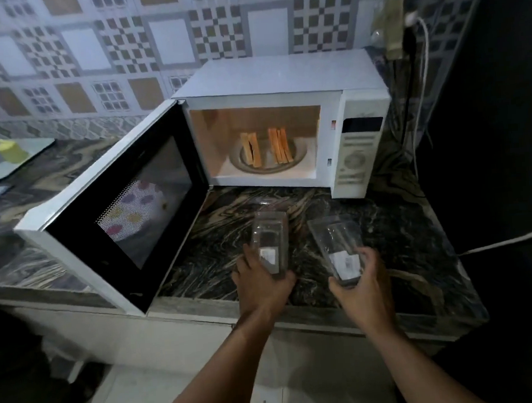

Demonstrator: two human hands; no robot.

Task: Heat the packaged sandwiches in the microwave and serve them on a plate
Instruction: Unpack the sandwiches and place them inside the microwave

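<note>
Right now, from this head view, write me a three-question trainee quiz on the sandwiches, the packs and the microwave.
1. True or false: the microwave door is closed.
2. Where are the sandwiches? A) in the clear packs B) standing on the turntable inside the microwave C) on a plate on the counter
3. What does each hand hold?

Key
1. False: it is swung wide open to the left.
2. B.
3. The left hand grips the left clear pack, the right hand the right clear pack; both look empty, over the marble counter.
</note>
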